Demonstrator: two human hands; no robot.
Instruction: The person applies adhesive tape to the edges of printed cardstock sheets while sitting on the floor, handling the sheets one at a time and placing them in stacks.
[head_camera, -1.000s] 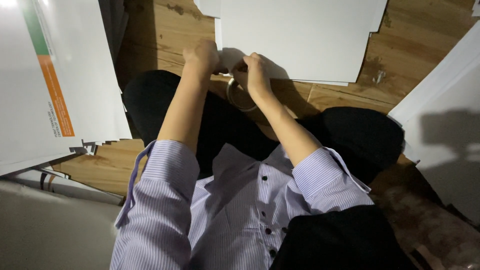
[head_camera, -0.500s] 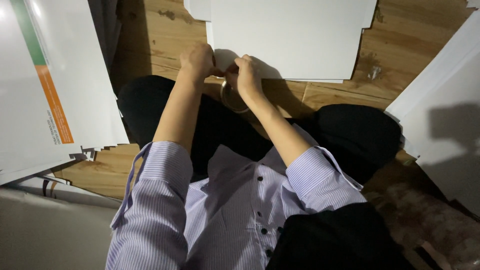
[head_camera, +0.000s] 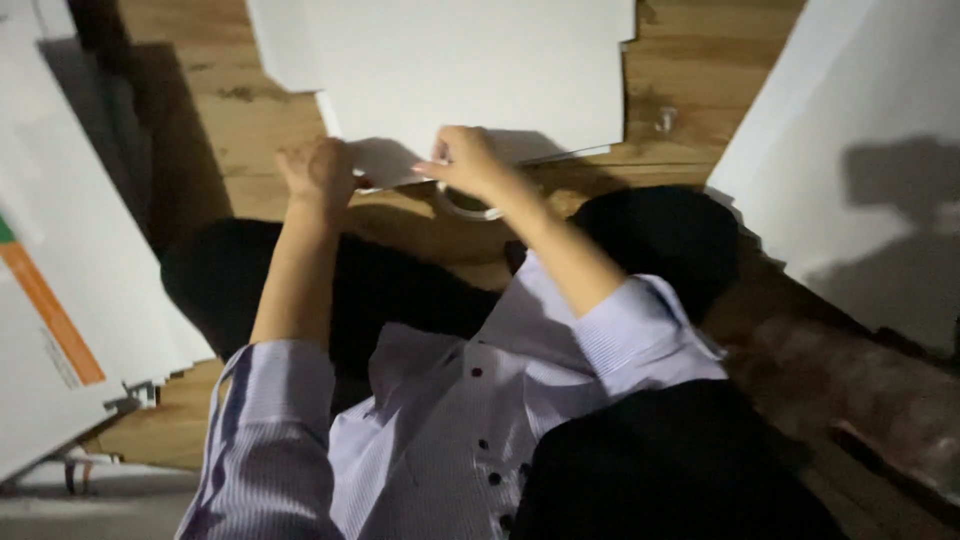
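Both my arms reach forward over my dark-trousered knees to the near edge of a large white sheet lying on the wooden floor. My left hand is closed on the sheet's near corner. A little to the right, my right hand pinches at the same edge, fingers pointing left. A pale ring of tape sits right under my right hand and seems held by it. The contact between my fingers and the sheet lies in shadow.
A stack of white boards with a green and orange stripe leans at the left. Another big white board lies at the right. A small metal clip rests on the wooden floor near the sheet.
My hands have spread slightly apart along the sheet's edge, and the right hand has lifted a little. The view has swung, so the hands sit further left in the picture.
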